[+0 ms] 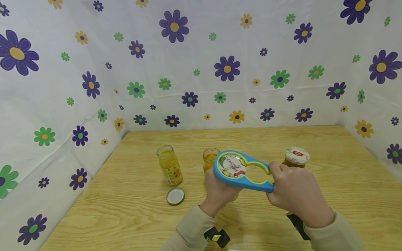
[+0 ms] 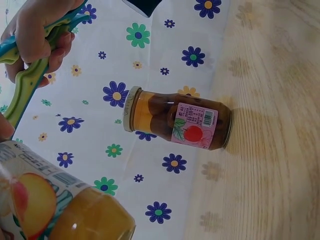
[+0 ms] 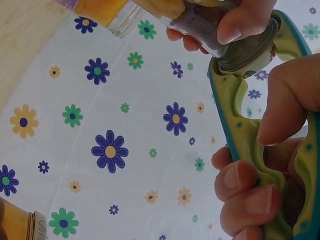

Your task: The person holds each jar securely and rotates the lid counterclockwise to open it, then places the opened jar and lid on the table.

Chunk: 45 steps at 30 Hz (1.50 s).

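Jar (image 2: 62, 200) prob. heavy, rigid, slick, fragile; I'd hold body firmly, below lid (image 1: 232, 165). L hand (image 1: 220, 190) grips it, lid just above fingers, ringed by opener (image 1: 248, 183). R hand (image 1: 296, 191) curled round opener handles, prob. stiff. Jar: clear glass, peach label, golden contents, printed lid.

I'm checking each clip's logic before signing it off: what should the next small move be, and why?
Probably a gentle turn of the blue opener by the right hand, with the left hand steadying the jar. The opener encircles the printed lid, which sits on the jar, and both hands have a grip.
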Tool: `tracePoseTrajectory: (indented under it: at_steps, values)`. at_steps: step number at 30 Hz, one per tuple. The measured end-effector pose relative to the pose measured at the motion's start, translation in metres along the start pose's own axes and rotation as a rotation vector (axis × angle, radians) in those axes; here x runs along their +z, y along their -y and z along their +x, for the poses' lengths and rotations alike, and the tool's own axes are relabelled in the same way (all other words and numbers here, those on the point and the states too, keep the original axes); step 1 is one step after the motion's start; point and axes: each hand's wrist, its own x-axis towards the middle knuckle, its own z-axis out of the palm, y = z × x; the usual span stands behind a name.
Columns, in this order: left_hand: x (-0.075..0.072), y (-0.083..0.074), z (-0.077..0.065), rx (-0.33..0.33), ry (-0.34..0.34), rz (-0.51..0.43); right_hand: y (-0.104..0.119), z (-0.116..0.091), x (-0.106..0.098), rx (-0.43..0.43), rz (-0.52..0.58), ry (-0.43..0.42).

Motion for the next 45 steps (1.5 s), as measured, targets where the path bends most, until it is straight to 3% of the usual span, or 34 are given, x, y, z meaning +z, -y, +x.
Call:
tracePoseTrajectory:
  at_steps: [17, 24, 35, 45]
  values:
    - [0.000, 0.003, 0.000, 0.066, 0.006, -0.042, -0.004, 0.001, 0.001, -0.054, -0.020, -0.033]
    - [0.001, 0.001, -0.001, 0.018, 0.023, -0.029, -0.005, 0.001, 0.002, -0.072, -0.036, -0.028]
    - [0.000, 0.004, -0.001, 0.036, 0.127, -0.160, -0.011, -0.001, 0.003, -0.092, -0.038, -0.070]
    - [-0.001, 0.001, -0.001, 0.009, 0.147, -0.163, -0.013, -0.002, 0.002, -0.074, -0.032, -0.044]
